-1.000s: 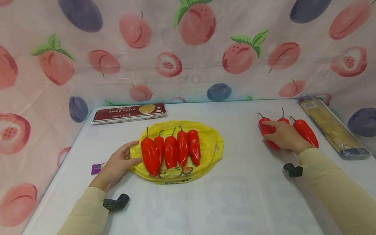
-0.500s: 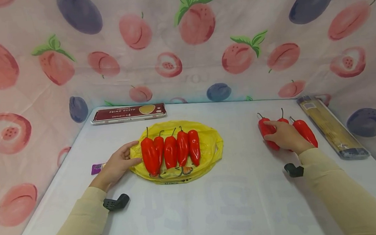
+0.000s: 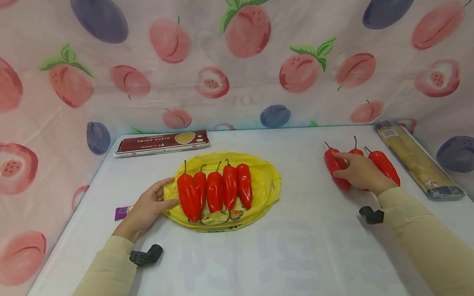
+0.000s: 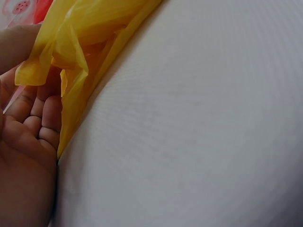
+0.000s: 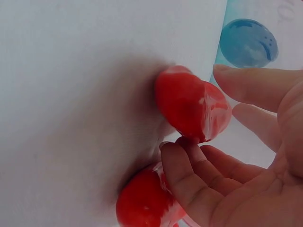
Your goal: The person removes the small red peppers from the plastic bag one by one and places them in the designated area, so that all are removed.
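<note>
Pack (image 3: 161,143) reads "PRIMO GUSTO, SPAGHETTI"; left hand (image 3: 146,209) pinches a yellow bag (image 3: 266,178) (lettering illegible) under five red peppers (image 3: 215,192); right hand's (image 3: 360,173) half-bent fingers flank the leftmost loose pepper (image 3: 331,161), grip unclear, partly hiding the middle pepper (image 3: 356,151)

Saw little but the top of the middle pepper (image 3: 356,151) behind the right hand (image 3: 358,172). Found the purple packet (image 3: 122,213) partly behind the left hand (image 3: 148,207). Lost the left sleeve (image 3: 98,281) at the head view's bottom edge. Couldn't read tiny print on the spaghetti box (image 3: 161,144).
</note>
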`<state>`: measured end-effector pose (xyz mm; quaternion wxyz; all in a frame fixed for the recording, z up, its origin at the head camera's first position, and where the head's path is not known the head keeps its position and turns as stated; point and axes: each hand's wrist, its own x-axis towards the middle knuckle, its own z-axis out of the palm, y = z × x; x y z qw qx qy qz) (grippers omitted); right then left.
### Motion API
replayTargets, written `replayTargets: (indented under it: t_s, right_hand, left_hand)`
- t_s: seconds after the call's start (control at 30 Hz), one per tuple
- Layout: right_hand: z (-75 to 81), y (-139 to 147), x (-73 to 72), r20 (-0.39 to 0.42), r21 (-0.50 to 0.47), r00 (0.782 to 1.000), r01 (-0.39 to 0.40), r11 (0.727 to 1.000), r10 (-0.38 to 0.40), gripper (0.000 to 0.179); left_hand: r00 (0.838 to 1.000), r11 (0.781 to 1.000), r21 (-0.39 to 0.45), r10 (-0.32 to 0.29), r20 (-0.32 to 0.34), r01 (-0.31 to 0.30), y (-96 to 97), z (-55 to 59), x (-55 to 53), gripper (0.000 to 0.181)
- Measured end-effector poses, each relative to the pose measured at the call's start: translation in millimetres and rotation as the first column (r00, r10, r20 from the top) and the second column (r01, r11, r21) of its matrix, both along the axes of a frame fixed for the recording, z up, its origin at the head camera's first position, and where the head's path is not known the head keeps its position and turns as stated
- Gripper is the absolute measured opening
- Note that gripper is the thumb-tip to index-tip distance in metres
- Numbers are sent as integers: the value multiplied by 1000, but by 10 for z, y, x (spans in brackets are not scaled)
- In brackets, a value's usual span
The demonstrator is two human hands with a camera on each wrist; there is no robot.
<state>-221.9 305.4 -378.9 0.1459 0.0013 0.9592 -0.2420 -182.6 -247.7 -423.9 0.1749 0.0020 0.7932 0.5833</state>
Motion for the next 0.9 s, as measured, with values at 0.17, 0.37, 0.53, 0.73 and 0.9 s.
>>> replayTargets:
  t_s: [0.17, 0.37, 0.53, 0.73, 0.9]
  right_hand:
    - [3, -3, 8, 2, 1, 1000, 3, 1000, -3, 77]
    - [8, 4, 25, -1, -2, 1000, 5, 1000, -5, 77]
    - [15, 11, 34, 2, 15, 1000, 5, 1000, -5, 77]
    - [45, 6, 48, -7, 19, 1000, 16, 1000, -16, 78]
    - [76, 4, 61, -20, 14, 1000, 12, 1000, -11, 77]
  left_hand:
    - [1000, 1000, -8, 1, 0, -1, 4, 5, 3, 79]
    - [1000, 1000, 4, -3, -9, 3, 4, 2, 1, 77]
    - [1000, 1000, 5, -4, -10, 4, 0, -2, -1, 77]
    - [1000, 1000, -8, -8, -14, 8, -3, 6, -2, 77]
    - [1000, 1000, -20, -8, -14, 8, -5, 6, -2, 78]
